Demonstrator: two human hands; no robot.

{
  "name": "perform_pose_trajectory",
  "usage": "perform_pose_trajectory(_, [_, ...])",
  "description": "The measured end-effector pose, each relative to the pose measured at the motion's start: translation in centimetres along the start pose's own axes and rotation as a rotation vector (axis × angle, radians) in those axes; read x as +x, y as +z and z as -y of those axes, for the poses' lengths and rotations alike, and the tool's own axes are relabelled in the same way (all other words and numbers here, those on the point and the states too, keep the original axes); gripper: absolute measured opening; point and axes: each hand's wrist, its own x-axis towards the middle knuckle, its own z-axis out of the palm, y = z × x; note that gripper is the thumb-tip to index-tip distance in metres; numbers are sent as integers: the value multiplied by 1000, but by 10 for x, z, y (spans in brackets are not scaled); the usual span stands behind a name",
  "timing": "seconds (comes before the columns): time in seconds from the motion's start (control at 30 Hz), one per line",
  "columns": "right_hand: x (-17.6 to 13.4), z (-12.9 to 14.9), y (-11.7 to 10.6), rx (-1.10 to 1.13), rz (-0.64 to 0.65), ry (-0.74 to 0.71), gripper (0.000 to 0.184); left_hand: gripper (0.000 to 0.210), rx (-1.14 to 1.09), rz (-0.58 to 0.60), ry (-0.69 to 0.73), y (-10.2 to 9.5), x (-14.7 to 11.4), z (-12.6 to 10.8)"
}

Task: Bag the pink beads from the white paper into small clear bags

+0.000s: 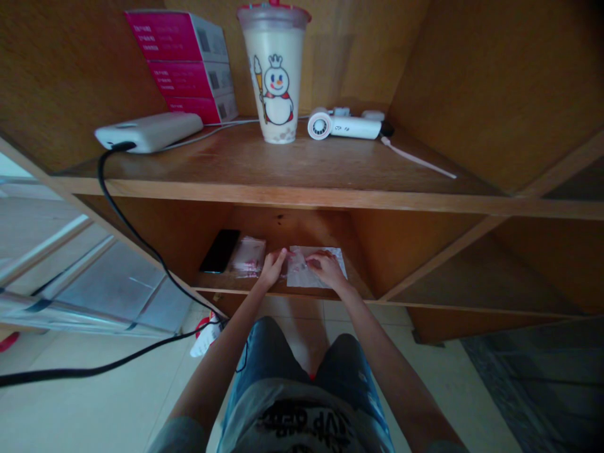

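Note:
On the lower shelf, my left hand (pixel 272 268) is closed at the left edge of a small clear plastic bag (pixel 297 260) with pink marks. From the other side, the bent fingers of my right hand (pixel 329 269) pinch the same bag. Beneath the bag and my right hand lies a white printed sheet of paper (pixel 309 279). Just left of my left hand rests a stack of small clear packets (pixel 249 255) with pink print. Beside that stack is a black phone (pixel 221 250), lying flat. Exactly what the bag contains is too small to make out.
The upper shelf (pixel 212 167) holds a white power bank (pixel 148 131), stacked pink boxes (pixel 177 77), a tall drink cup (pixel 276 75) and a small white handheld fan (pixel 349 126). A black cable (pixel 155 251) hangs from the power bank past the shelf's left side.

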Motion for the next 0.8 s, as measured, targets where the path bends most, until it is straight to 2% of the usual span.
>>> perform_pose_trajectory(0.2, [-3,2,-1,-125,29,24,14,58,-14,-14,10,1,2,5])
perform_pose_trajectory(0.47, [0,6,1,-162,26,60,15,56,-14,-73,51,0,2,4])
perform_pose_trajectory(0.57, [1,8,1,-175,28,67,13,58,-8,-81,26,0,2,5])
perform_pose_trajectory(0.8, [4,0,2,-13,7,43,8,58,-34,-73,25,0,2,4])
